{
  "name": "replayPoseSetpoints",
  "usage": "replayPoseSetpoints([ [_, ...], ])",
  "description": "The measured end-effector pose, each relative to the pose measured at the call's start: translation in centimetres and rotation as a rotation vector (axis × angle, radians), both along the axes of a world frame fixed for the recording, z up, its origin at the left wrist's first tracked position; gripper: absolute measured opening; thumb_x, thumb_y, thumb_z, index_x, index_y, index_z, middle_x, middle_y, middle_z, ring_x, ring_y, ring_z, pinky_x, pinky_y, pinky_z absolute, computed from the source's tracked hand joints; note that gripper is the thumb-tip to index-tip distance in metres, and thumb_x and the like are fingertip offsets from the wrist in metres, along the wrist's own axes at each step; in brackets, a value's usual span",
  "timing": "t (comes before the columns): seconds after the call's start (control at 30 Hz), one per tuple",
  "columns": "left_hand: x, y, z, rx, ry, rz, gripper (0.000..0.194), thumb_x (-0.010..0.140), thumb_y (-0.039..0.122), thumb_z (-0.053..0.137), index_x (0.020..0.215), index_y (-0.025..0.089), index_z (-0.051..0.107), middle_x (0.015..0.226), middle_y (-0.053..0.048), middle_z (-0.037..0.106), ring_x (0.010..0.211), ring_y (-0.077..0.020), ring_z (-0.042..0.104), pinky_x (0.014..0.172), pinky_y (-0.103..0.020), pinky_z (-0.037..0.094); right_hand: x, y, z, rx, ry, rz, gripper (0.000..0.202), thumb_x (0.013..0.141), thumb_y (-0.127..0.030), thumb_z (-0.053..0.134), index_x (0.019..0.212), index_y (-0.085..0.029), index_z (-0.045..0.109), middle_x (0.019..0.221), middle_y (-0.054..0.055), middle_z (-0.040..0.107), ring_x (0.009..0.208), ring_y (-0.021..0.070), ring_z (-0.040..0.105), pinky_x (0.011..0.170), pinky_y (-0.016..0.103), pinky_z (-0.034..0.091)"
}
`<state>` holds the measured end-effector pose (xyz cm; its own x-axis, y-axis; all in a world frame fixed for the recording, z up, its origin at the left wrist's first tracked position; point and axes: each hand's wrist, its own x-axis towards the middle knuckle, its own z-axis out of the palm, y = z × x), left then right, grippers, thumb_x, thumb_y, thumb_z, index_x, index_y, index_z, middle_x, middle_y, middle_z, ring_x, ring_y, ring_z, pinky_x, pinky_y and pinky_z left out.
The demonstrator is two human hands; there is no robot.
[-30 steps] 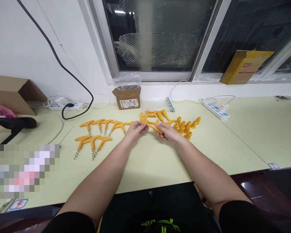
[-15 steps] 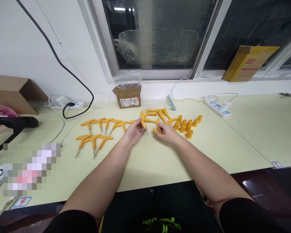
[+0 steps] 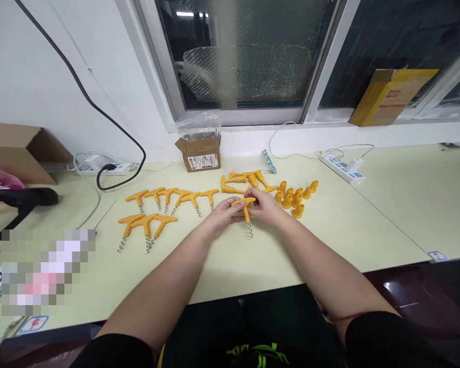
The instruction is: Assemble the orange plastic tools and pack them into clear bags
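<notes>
1. From where I stand, the corkscrew (image 3: 247, 213) is in front of the person, over the near-middle of the table (image 3: 245, 271), its crossbar up and its metal spiral (image 3: 250, 231) pointing down towards the body. I cannot tell whether the tip touches the surface.
2. The left hand (image 3: 223, 215) is grasping one end of the crossbar. The right hand (image 3: 268, 205) is curled at the other end, but its fingers are partly hidden, so I cannot tell whether it truly grips.
3. The yellow handle looks like hard plastic: light, stiff and unlikely to break in ordinary handling. Its smooth crossbar might slip a little in damp hands.
4. I judge the crossbar the best place to hold, as it fills the palm; the ridged neck below should suit a fingertip pinch.
5. The spiral looks thin and springy, with an end that may prick, so it seems a poor place to squeeze. It could also hook a neighbour's coil.
6. Similar corkscrews (image 3: 191, 197) lie to the left, yellow T-shaped pieces (image 3: 230, 188) just behind the hands, and flared yellow caps (image 3: 298, 211) stand to the right.
</notes>
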<state>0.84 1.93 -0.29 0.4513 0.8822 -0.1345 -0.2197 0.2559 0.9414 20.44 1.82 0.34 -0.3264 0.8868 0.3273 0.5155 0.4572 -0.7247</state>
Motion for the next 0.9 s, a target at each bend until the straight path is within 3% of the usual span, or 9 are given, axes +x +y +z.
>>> replayPoseSetpoints([
  [0.13,-0.3,0.3,0.3,-0.027,-0.016,0.058,0.043,0.076,0.047,0.086,0.101,0.017,0.067,0.106,-0.010,0.072,0.097,-0.0209,0.072,0.084,-0.035,0.058,2.3,0.4,1.5,0.137,-0.140,-0.223,0.023,0.082,-0.034,0.071,0.100,-0.024,0.062,0.104,0.007,0.070,0.103,0.0278,0.058,0.090,0.040,0.045],
  [0.27,-0.5,0.3,0.5,-0.106,-0.025,0.097,0.049,0.078,0.044,0.086,0.109,0.023,0.054,0.085,-0.001,0.068,0.077,-0.0194,0.073,0.075,-0.037,0.060,4.3,1.1,2.1,0.100,-0.285,-0.469,0.024,0.076,-0.036,0.077,0.090,-0.025,0.061,0.097,0.007,0.071,0.107,0.0308,0.055,0.094,0.044,0.039],
  [0.43,-0.4,0.0,0.4,-0.117,0.055,0.119,0.058,0.078,0.039,0.084,0.117,0.029,0.042,0.084,0.002,0.067,0.061,-0.0132,0.065,0.062,-0.029,0.053,4.6,1.5,1.3,-0.058,-0.519,-0.542,0.023,0.068,-0.036,0.079,0.078,-0.024,0.062,0.086,0.008,0.065,0.105,0.0337,0.052,0.089,0.046,0.036],
  [0.63,-0.5,0.0,1.4,0.064,0.203,0.177,0.057,0.073,0.024,0.084,0.117,0.026,0.047,0.087,-0.001,0.069,0.066,-0.0123,0.063,0.064,-0.027,0.050,4.7,2.0,0.7,-0.087,-0.573,-0.654,0.025,0.066,-0.034,0.079,0.085,-0.023,0.067,0.116,0.013,0.061,0.111,0.0361,0.047,0.091,0.048,0.037],
  [0.8,-3.5,-0.3,3.2,0.331,0.504,0.322,0.040,0.081,0.029,0.073,0.116,0.024,0.055,0.085,0.000,0.062,0.070,-0.0158,0.065,0.067,-0.030,0.053,5.5,2.4,0.5,-0.111,-0.562,-0.727,0.026,0.070,-0.031,0.078,0.092,-0.023,0.068,0.119,0.013,0.058,0.113,0.0356,0.047,0.093,0.047,0.038],
  [0.9,-7.1,-1.8,4.0,0.444,0.957,0.356,0.038,0.085,0.034,0.066,0.121,0.024,0.060,0.092,-0.003,0.065,0.073,-0.0199,0.067,0.071,-0.033,0.052,5.8,2.4,0.5,-0.107,-0.548,-0.747,0.030,0.070,-0.032,0.078,0.097,-0.024,0.068,0.118,0.013,0.057,0.113,0.0356,0.047,0.094,0.047,0.038],
])
